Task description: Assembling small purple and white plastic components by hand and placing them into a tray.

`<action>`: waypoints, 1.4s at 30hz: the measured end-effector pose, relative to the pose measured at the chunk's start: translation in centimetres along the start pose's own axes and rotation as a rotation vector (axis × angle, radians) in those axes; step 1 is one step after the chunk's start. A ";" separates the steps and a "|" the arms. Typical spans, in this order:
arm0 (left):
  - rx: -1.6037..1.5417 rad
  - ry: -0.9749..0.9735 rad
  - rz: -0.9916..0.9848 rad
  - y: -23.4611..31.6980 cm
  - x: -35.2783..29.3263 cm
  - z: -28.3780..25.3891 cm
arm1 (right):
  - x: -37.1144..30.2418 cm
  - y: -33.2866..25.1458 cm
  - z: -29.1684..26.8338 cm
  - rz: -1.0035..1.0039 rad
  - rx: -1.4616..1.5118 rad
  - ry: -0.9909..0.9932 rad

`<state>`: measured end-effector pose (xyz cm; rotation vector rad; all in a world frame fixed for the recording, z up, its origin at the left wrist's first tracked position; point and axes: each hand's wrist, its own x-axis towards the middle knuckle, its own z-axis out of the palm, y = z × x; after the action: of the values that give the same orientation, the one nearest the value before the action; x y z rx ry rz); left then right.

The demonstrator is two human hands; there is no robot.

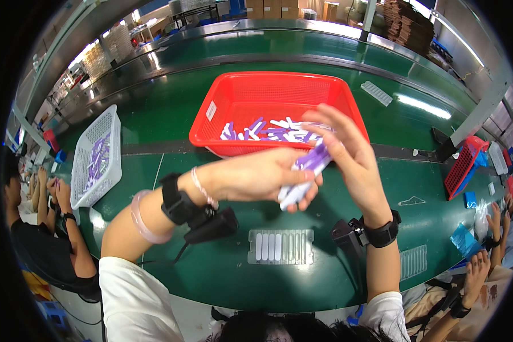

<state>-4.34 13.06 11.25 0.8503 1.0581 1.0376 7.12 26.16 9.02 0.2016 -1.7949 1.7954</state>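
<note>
Head view: one left hand (273, 174) grasps a bundle of purple and white sticks (314, 162), overlapping too much to count, its fingers curled around them. One right hand (356, 154) has its fingers extended and released beside the bundle's upper end; whether they touch it cannot be told. Below, on the green desk (211, 285), lies one clear slotted tray (297, 247) with four white sticks (271, 247) in its left slots. Two more trays lie apart, a right tray (414, 262) and a far tray (376, 93). One large red basket (279, 91) ahead and one white basket (112, 142) leftward hold uncounted loose sticks (256, 130).

Head-worn fisheye, facing down and forward, close above green tabletop (211, 279)
</note>
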 end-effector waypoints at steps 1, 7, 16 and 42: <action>-0.091 -0.051 0.035 -0.9 -0.6 0.5 | -0.2 -0.1 0.4 0.093 0.004 -0.098; -0.383 0.128 0.013 -4.2 -4.6 2.1 | -2.0 0.8 4.2 0.388 -0.124 -0.420; -0.125 0.232 0.235 -10.0 -8.0 3.1 | -6.7 1.0 6.7 0.523 -0.005 -0.140; -0.035 0.400 0.167 -14.9 -8.1 2.9 | -10.6 3.3 7.4 0.684 0.109 0.086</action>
<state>1.00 0.69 0.58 0.7271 1.3138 1.4028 12.01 16.27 1.53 -0.5023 -1.8312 2.3137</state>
